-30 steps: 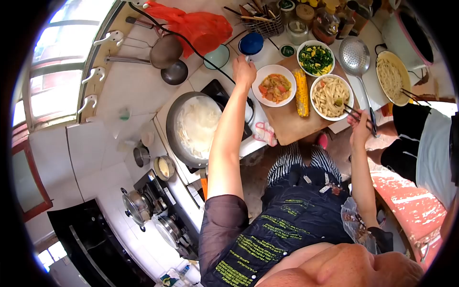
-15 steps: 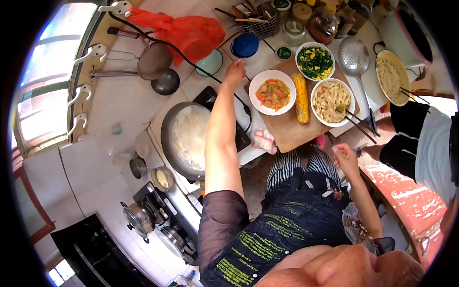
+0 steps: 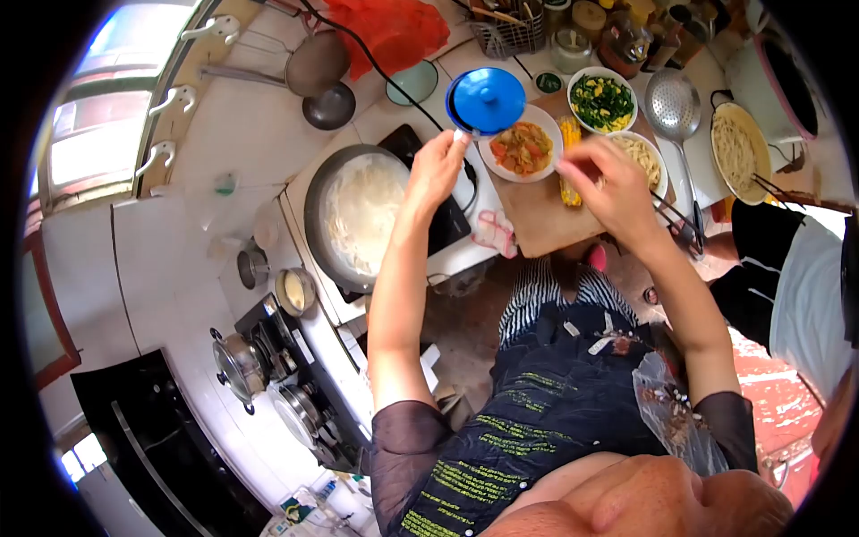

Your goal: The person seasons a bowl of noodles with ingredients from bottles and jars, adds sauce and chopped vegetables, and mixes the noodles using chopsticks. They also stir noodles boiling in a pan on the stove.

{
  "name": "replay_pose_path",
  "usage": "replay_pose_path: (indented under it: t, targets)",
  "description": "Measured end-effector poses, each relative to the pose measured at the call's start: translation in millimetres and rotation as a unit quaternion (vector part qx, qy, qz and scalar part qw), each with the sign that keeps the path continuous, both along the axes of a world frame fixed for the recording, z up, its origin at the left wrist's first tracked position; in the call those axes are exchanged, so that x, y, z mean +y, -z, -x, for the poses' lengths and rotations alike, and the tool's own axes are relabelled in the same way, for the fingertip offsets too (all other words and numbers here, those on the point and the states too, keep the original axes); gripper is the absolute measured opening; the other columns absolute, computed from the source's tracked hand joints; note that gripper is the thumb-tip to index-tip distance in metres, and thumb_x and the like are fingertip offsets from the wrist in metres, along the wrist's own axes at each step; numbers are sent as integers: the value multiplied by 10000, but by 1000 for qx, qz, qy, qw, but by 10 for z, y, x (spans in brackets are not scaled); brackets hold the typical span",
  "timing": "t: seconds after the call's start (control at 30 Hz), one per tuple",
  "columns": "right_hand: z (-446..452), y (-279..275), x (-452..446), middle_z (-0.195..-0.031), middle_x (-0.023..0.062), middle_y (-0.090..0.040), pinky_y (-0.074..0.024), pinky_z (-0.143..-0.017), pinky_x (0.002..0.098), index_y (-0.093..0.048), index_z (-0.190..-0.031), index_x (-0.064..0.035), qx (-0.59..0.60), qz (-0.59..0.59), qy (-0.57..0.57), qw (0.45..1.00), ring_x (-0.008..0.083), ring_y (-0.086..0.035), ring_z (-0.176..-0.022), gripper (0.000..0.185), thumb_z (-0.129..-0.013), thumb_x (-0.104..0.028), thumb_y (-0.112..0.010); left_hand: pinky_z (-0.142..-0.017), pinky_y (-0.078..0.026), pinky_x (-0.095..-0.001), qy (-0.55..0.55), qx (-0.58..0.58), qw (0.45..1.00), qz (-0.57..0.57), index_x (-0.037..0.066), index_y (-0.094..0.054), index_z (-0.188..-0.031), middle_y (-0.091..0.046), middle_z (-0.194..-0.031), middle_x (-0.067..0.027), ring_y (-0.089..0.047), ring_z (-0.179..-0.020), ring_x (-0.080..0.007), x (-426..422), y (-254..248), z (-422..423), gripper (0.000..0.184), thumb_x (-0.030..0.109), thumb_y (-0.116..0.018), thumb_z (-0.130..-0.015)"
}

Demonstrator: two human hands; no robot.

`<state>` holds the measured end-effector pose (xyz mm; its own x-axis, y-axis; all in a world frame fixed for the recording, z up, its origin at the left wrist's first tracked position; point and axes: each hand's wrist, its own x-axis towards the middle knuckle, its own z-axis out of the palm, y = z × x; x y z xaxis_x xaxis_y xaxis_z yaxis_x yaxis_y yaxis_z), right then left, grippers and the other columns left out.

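Observation:
My left hand (image 3: 437, 168) is closed around the short handle of a blue lidded pot (image 3: 488, 97), holding it off the counter beside the wok. The lid has a round knob and sits on top. My right hand (image 3: 617, 188) is raised over the cutting board (image 3: 546, 224), fingers bent and a little apart, with nothing visible in them. Below it, partly covered, lie a corn cob (image 3: 571, 161) and a bowl of noodles (image 3: 646, 161). A bowl of stewed vegetables (image 3: 521, 150) stands close to the pot. Whitish liquid fills the wok (image 3: 335, 259) left of my left forearm.
A bowl of greens with egg (image 3: 601, 100) is at the board's back. A skimmer (image 3: 673, 107) and a yellow bowl of noodles (image 3: 741, 148) lie to the right. A pink-white cloth (image 3: 495, 233) is by the counter edge. Another person (image 3: 796, 277) stands at right.
My left hand has lifted the blue pot and brought it closer and to the right. My right hand has risen from beside my lap to above the board.

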<state>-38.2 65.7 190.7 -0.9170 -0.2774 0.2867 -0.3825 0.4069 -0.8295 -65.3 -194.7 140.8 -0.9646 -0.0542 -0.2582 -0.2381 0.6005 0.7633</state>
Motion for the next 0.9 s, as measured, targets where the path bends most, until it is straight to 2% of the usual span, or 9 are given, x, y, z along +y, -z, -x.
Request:
replay_pose_path:
  t: [0.1,0.17,0.27,0.3,0.47,0.57,0.6,0.73,0.9]
  targets:
    - [62,41,-212,-781,76,-567,-452,-568,291,-591,-912,-38,18,-3,-5,1000,190,-550,-624,203,-775,-168,-666,-584,-383,-261,16,34,999,5,3,-559,-828,-493,-655,-18,-451,-639,-104,266,-49,-565,305,292,-511,-911]
    - [-3,169,-272,-777,66,-562,-446,-552,265,-588,-930,-41,49,-28,-12,998,153,-534,-595,229,-760,-158,-687,-605,-406,-392,-6,82,996,23,4,-556,-771,-539,-651,-157,-505,-650,-319,462,-9,-917,290,273,-531,-877]
    - [-174,465,-324,-749,67,-555,-456,-537,262,-589,-923,-41,88,-63,-42,993,158,-542,-585,242,-739,-157,-696,-625,-404,-417,-17,75,997,3,4,-539,-743,-539,-680,-174,-503,-672,-331,667,71,-1296,290,264,-538,-872]
    - [-225,491,-314,-749,67,-555,-456,-537,262,-589,-923,-41,85,-62,-51,993,158,-542,-585,242,-739,-157,-696,-629,-416,-351,-13,39,998,56,24,-607,-855,-551,-711,-143,-524,-669,-265,666,170,-1412,250,251,-511,-896]
    - [-422,546,-166,-767,104,-584,-480,-569,325,-582,-847,-40,-49,-44,-45,997,219,-600,-645,160,-749,-145,-651,-615,-421,-322,-151,12,987,47,11,-582,-852,-513,-691,-107,-536,-669,-199,654,395,-1973,280,279,-515,-902]
    - [-471,961,-123,-762,120,-589,-473,-576,348,-578,-852,-29,-92,-67,-32,993,246,-594,-656,181,-747,-157,-649,-645,-396,-411,-238,-4,971,25,8,-527,-777,-510,-714,-182,-501,-713,-327,596,493,-2200,280,261,-513,-896]
    - [-477,1179,-153,-775,126,-592,-475,-589,366,-575,-853,-27,-81,-121,-52,988,268,-595,-676,182,-751,-161,-642,-634,-393,-391,-263,9,965,11,8,-529,-773,-495,-709,-168,-491,-690,-304,570,569,-2257,282,260,-512,-899]
    - [-488,1878,-289,-826,149,-597,-480,-643,407,-567,-847,-27,-45,-203,-87,974,329,-594,-739,184,-763,-179,-626,-610,-381,-353,-278,46,959,8,4,-520,-758,-469,-716,-140,-464,-659,-256,595,481,-2265,277,246,-532,-893]
    - [-488,1726,-291,-818,157,-601,-479,-636,399,-564,-865,-24,-28,-254,-84,963,334,-596,-735,199,-788,-199,-621,-592,-373,-296,-250,73,965,21,-10,-511,-756,-459,-706,-85,-453,-640,-169,682,399,-2139,288,236,-524,-904]
